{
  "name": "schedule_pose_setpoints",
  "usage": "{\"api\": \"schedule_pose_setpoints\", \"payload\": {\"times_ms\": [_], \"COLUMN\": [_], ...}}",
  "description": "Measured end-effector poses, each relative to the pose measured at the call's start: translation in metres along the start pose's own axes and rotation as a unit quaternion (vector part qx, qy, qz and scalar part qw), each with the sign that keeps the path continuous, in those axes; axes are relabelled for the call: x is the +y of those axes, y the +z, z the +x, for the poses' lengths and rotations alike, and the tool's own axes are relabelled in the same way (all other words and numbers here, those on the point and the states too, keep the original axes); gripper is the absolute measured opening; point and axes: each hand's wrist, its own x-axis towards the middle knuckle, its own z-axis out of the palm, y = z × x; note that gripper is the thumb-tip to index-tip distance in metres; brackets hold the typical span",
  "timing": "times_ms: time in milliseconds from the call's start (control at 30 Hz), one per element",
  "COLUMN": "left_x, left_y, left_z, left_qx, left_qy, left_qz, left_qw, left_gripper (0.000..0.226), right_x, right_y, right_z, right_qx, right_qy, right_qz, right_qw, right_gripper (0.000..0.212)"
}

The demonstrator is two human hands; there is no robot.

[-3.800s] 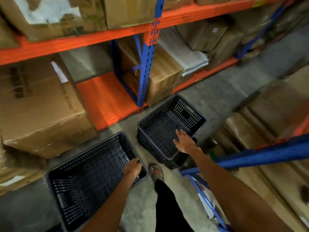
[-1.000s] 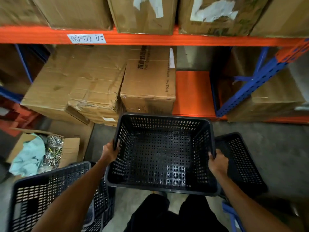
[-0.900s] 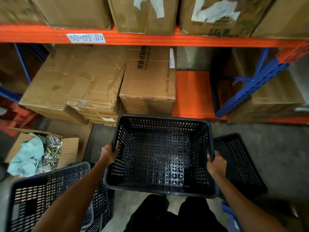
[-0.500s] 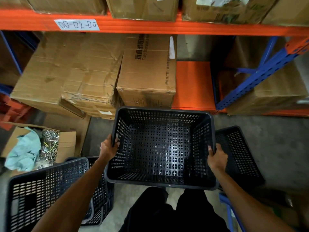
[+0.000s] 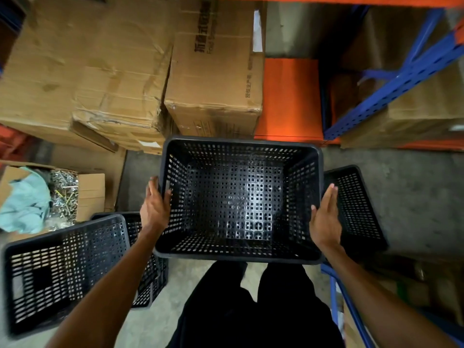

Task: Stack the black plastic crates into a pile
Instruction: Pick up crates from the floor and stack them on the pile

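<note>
Hands (image 5: 155, 209) hiding crate (image 5: 241, 199) rims

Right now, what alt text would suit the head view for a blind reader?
Both hands, left and right, flank a black perforated crate, fingers loosened at its sides. More black crates sit on the concrete floor, beside cardboard boxes on orange shelving.

1. Crumpled cardboard boxes (image 5: 82, 71), stacked at upper left.
2. Printed cardboard carton (image 5: 213, 79), just beside item 1.
3. Orange shelf deck (image 5: 288, 96), bare, right of item 2.
4. Blue rack upright (image 5: 401, 81), slanting at right.
5. Open box (image 5: 90, 189) holding a pale green cloth (image 5: 25, 202) and metal fasteners (image 5: 62, 194).
6. Concrete floor (image 5: 414, 192).
</note>
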Motion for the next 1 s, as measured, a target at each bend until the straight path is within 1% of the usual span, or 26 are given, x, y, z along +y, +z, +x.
{"api": "schedule_pose_setpoints", "payload": {"times_ms": [67,100,167,233,333,433,533,633,733,833,1000], "left_x": [0.001,-0.004,-0.011,-0.016,-0.011,-0.009,-0.011,-0.012,-0.013,-0.012,-0.009], "left_y": [-0.002,-0.002,0.000,0.002,0.004,0.006,0.007,0.008,0.008,0.008,0.005], "left_z": [-0.006,-0.009,-0.016,-0.017,-0.014,-0.011,-0.009,-0.005,-0.003,-0.002,-0.006], "left_qx": [0.032,0.031,0.013,-0.004,-0.008,-0.020,-0.040,-0.056,-0.061,-0.061,-0.051], "left_qy": [0.038,0.062,0.111,0.132,0.119,0.131,0.135,0.124,0.124,0.123,0.145], "left_qz": [0.032,0.048,0.079,0.103,0.128,0.172,0.200,0.199,0.198,0.193,0.194], "left_qw": [0.998,0.996,0.991,0.986,0.984,0.976,0.970,0.970,0.970,0.972,0.969], "left_gripper": [0.064,0.068,0.076,0.078,0.075,0.072,0.072,0.076,0.077,0.079,0.073], "right_x": [0.000,-0.001,-0.004,-0.005,-0.007,-0.007,-0.004,-0.004,-0.004,-0.003,-0.002], "right_y": [-0.003,-0.004,-0.004,-0.003,-0.003,-0.001,0.000,0.004,0.006,0.007,0.006], "right_z": [0.002,0.003,0.005,0.006,0.007,0.012,0.013,0.018,0.017,0.018,0.015], "right_qx": [0.009,0.004,-0.014,-0.025,-0.034,-0.041,-0.053,-0.059,-0.056,-0.046,-0.038], "right_qy": [-0.051,-0.071,-0.099,-0.102,-0.094,-0.098,-0.095,-0.090,-0.085,-0.088,-0.081], "right_qz": [-0.076,-0.099,-0.109,-0.091,-0.083,-0.093,-0.077,-0.064,-0.064,-0.078,-0.093], "right_qw": [0.996,0.993,0.989,0.990,0.991,0.990,0.991,0.992,0.993,0.992,0.992], "right_gripper": [0.078,0.078,0.077,0.074,0.071,0.069,0.066,0.065,0.070,0.071,0.077]}}
